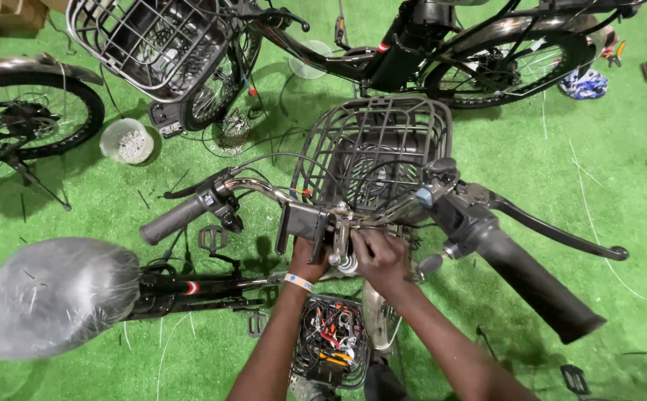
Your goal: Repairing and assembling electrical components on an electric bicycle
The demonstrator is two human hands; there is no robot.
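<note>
Head view, my left hand: my left hand [307,258] is curled around the lower edge of the flat black display bracket [303,223] at the middle of the chrome handlebar [264,189]; the fingers are pressed together on it, a pale band on the wrist.
Head view, my right hand: my right hand [380,256] sits just beside the left, fingertips closed on the small silver stem fitting [346,260] under the bar; what exactly they pinch is hidden by my knuckles.
Where the fitting lies: between my two hands, touching both, directly below the dark wire front basket [372,148].
Bar ends: the left black rubber grip [171,220] points to the left, the right black rubber grip [535,286] slants toward the lower right with the black brake lever [561,232] above it.
Below my arms: a small wire basket full of coloured tools [331,341].
Around: a plastic-wrapped saddle [56,293] lower left, a white tub of small parts [126,141] on the green artificial turf [621,163].
</note>
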